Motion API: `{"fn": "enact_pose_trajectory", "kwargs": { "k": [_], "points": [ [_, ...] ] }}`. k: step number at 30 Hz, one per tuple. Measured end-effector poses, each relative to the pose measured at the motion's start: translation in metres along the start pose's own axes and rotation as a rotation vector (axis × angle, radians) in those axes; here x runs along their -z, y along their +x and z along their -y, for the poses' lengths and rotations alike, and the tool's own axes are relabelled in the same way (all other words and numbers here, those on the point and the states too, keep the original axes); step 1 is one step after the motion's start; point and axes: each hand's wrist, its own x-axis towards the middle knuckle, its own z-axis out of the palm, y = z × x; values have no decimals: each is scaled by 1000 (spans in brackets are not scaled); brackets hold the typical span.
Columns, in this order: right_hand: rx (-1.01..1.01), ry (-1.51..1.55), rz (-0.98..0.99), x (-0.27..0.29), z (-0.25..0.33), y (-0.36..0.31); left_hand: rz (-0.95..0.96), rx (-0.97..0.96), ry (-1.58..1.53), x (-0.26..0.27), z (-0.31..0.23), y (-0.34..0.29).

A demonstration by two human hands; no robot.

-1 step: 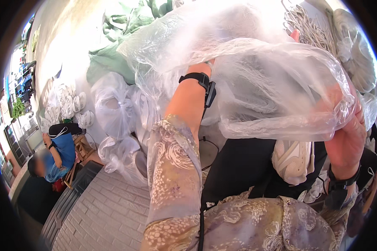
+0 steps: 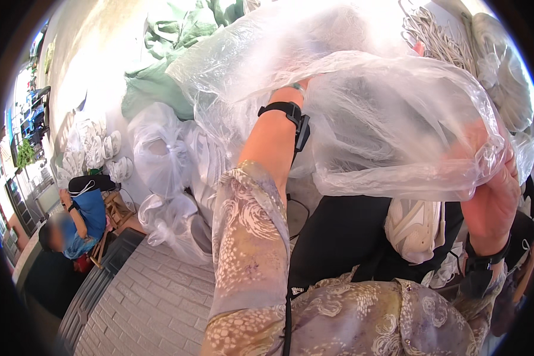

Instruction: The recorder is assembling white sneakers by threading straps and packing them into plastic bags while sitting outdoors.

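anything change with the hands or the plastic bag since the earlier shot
Nothing visibly changed. The left hand is still buried in the clear plastic bag, and the right hand still grips the bag's bunched edge. The white shoe still lies below the bag.

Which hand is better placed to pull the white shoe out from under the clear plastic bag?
Right, probably. The right hand grips the clear plastic bag's lower edge just beside the white shoe. The left hand is buried deeper in the bag, farther from the shoe.
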Motion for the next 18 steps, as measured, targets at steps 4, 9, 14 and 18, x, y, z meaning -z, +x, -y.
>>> {"fn": "enact_pose_trajectory", "kwargs": {
  "k": [4,9,14,18],
  "points": [
    [22,-51,-12,-6,6,4,-7,70,-26,3,1,-4],
    [51,-9,-6,-3,6,5,-12,132,-54,2,1,-4],
    [54,-66,-17,-10,3,8,-40,206,-53,2,-4,-8],
    [59,31,50,-17,6,4,-103,261,-53,12,-5,-17]
  ]
}}
